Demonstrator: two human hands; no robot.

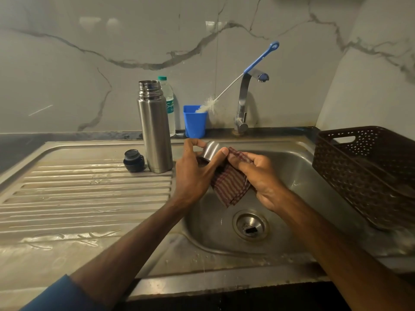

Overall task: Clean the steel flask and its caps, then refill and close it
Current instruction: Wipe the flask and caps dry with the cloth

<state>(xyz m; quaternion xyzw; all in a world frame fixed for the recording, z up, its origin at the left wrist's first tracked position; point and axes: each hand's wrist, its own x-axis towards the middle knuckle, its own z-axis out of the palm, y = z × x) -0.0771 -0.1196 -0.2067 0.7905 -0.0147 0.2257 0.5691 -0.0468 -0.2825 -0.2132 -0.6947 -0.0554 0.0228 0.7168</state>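
The steel flask (154, 129) stands upright and uncapped on the draining board, at the sink's left edge. Its black inner stopper (133, 160) sits just left of the flask's base. Over the sink basin (292, 176), my left hand (193, 173) grips the steel cup cap (210, 149), fingers above it and thumb across its side. My right hand (261, 178) holds a dark red striped cloth (231, 185) bunched against the cap's open end; the rest of the cloth hangs down between my hands.
A blue cup (195, 122) holding a blue-handled bottle brush (235, 79) stands by the wall, with a plastic water bottle (169, 102) behind the flask. The tap (243, 102) rises behind the basin. A dark plastic basket (368, 173) sits at the right. The drain (250, 225) lies below my hands.
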